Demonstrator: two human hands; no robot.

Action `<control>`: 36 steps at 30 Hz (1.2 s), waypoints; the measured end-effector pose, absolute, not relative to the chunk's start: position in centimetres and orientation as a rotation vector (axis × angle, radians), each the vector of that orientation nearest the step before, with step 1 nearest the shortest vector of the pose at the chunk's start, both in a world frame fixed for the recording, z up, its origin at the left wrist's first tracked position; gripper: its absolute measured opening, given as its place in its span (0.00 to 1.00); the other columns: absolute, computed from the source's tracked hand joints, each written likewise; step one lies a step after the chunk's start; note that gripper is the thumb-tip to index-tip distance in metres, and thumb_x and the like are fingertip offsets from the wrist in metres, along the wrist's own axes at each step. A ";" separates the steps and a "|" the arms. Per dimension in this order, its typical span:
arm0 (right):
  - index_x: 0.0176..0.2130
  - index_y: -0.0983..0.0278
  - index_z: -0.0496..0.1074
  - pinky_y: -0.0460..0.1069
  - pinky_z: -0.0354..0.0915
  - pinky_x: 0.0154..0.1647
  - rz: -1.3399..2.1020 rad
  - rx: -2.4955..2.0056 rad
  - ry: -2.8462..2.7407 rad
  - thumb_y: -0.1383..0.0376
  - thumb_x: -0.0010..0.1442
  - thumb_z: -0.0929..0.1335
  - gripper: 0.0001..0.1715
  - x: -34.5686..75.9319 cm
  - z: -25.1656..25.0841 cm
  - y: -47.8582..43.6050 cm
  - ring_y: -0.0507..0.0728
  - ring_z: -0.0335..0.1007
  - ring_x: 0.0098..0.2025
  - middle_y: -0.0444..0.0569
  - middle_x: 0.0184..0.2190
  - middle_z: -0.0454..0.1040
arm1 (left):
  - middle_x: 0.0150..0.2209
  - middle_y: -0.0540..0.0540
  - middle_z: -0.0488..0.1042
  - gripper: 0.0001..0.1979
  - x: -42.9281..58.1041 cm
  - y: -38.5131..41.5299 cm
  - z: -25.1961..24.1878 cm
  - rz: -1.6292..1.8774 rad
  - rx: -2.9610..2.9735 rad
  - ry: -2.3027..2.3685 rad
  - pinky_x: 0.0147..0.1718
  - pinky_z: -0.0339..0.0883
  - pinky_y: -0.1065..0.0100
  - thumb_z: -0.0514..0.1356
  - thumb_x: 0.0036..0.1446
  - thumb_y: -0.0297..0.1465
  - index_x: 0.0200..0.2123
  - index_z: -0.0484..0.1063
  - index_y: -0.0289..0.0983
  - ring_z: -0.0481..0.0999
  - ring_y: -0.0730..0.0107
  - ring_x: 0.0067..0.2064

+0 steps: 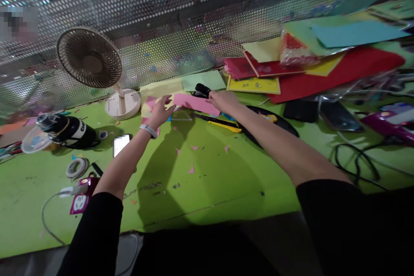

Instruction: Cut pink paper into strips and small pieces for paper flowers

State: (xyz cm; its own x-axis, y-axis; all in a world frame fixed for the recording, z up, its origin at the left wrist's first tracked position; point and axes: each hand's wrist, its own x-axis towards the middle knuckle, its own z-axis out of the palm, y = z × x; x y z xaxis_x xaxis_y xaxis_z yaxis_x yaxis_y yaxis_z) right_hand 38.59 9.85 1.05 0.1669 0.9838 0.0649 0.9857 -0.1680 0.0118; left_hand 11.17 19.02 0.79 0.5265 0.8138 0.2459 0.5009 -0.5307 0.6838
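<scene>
My left hand (161,112) is open, fingers apart, at the left end of a pink paper strip (194,102). I cannot tell whether it touches the strip. My right hand (224,101) is closed at the strip's other end, beside a black, rounded tool (202,90). Its fingertips are partly hidden, so what they grip is unclear. Pink paper pieces (151,101) lie around my left hand. A yellow and black utility knife (224,126) rests in front of my right hand. Small pink scraps (192,168) are scattered nearer to me on the green table (207,194).
A fan (122,104) and a black bottle (76,130) stand left, near a phone (121,144), tape roll (76,167) and purple power strip (79,202). Coloured sheets (336,71) pile up at back right. A perforated metal panel (161,17) borders the table; cables (359,159) lie right.
</scene>
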 end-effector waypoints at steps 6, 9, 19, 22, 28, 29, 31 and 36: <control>0.50 0.69 0.79 0.53 0.62 0.40 -0.184 -2.322 -2.077 0.59 0.74 0.60 0.24 38.2 1.2 9.1 0.66 0.78 0.45 0.64 0.44 0.82 | 0.56 0.35 0.78 0.21 10.2 17.3 -0.3 0.735 2.302 0.964 0.56 0.73 0.56 0.64 0.64 0.36 0.58 0.76 0.36 0.80 0.55 0.55; 0.49 0.70 0.80 0.53 0.62 0.43 -0.234 -2.265 -2.107 0.61 0.74 0.59 0.24 37.9 1.5 8.9 0.66 0.76 0.49 0.64 0.47 0.81 | 0.54 0.36 0.80 0.18 9.9 16.3 -0.4 0.719 2.339 0.940 0.55 0.73 0.57 0.63 0.64 0.35 0.56 0.78 0.36 0.80 0.57 0.53; 0.52 0.69 0.76 0.57 0.64 0.49 -0.105 -2.276 -2.199 0.43 0.55 0.77 0.39 37.9 0.8 10.6 0.70 0.74 0.51 0.67 0.50 0.79 | 0.55 0.36 0.79 0.16 9.6 12.3 0.0 0.588 2.233 0.886 0.52 0.76 0.57 0.62 0.65 0.31 0.54 0.77 0.35 0.80 0.59 0.51; 0.49 0.66 0.77 0.57 0.64 0.49 -0.123 -2.249 -2.170 0.48 0.58 0.76 0.29 38.1 0.7 10.8 0.68 0.74 0.50 0.63 0.47 0.81 | 0.57 0.36 0.78 0.16 9.7 11.2 0.0 0.561 2.196 0.869 0.53 0.76 0.55 0.63 0.65 0.32 0.55 0.76 0.35 0.79 0.57 0.54; 0.44 0.64 0.79 0.55 0.65 0.45 -0.124 -2.269 -2.132 0.56 0.66 0.71 0.15 38.8 0.9 10.9 0.66 0.75 0.45 0.58 0.42 0.82 | 0.56 0.35 0.78 0.15 9.9 10.2 -0.4 0.535 2.120 0.842 0.54 0.76 0.54 0.63 0.66 0.30 0.55 0.76 0.34 0.80 0.60 0.53; 0.46 0.65 0.79 0.56 0.65 0.46 -0.136 -2.268 -2.126 0.57 0.66 0.71 0.15 38.7 0.9 10.9 0.66 0.75 0.46 0.59 0.43 0.82 | 0.56 0.35 0.79 0.15 10.0 10.1 -0.6 0.535 2.116 0.844 0.54 0.76 0.54 0.63 0.65 0.30 0.54 0.76 0.33 0.81 0.60 0.52; 0.49 0.67 0.78 0.57 0.65 0.49 -0.173 -2.246 -2.120 0.58 0.66 0.70 0.17 38.4 0.8 10.8 0.67 0.74 0.50 0.62 0.47 0.80 | 0.55 0.36 0.79 0.15 10.2 9.9 -1.0 0.534 2.105 0.843 0.54 0.76 0.54 0.64 0.65 0.29 0.54 0.76 0.34 0.81 0.60 0.52; 0.53 0.67 0.77 0.56 0.65 0.53 -0.129 -2.113 -2.274 0.51 0.64 0.72 0.26 37.2 0.4 10.8 0.68 0.71 0.55 0.64 0.52 0.78 | 0.56 0.37 0.79 0.16 10.4 8.8 -2.0 0.541 2.088 0.818 0.52 0.78 0.56 0.64 0.64 0.30 0.54 0.77 0.36 0.82 0.60 0.51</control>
State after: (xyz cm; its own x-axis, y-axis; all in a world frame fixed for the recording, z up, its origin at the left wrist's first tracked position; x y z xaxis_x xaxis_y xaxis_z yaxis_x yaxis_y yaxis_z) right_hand 37.21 10.82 0.38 -0.0743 0.9939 0.0820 0.9968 0.0715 0.0370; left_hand 10.35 8.77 -2.01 0.6981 0.7100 0.0920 0.3625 -0.4614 0.8098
